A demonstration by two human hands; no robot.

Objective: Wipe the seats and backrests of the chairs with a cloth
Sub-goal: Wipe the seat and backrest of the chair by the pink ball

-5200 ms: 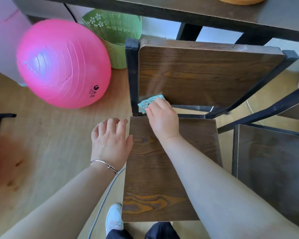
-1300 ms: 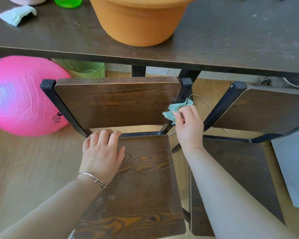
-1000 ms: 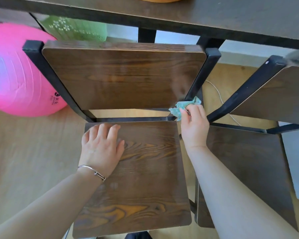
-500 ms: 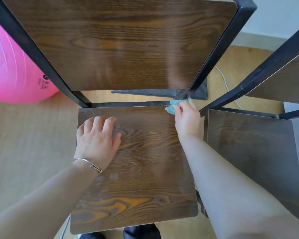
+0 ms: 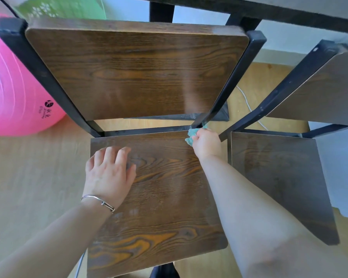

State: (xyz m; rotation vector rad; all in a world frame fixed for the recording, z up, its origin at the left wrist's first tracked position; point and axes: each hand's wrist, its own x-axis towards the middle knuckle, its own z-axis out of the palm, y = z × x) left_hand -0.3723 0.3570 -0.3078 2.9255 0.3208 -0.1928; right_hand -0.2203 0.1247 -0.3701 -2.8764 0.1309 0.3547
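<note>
A dark wooden chair with a black metal frame stands in front of me, its seat below and its backrest above. My right hand grips a small teal cloth at the seat's far right corner, by the foot of the right back post. My left hand rests flat on the seat's left part, fingers straight, a silver bracelet on the wrist. A second chair of the same kind stands close on the right, with its seat and backrest partly in view.
A large pink exercise ball lies on the wooden floor to the left. A green basket sits behind the chair. A dark table edge runs across the top. A white cable lies on the floor between the chairs.
My right hand has gone down the right back post with the cloth, from the backrest's edge to the seat's far right corner. My left hand has stayed flat on the seat.
</note>
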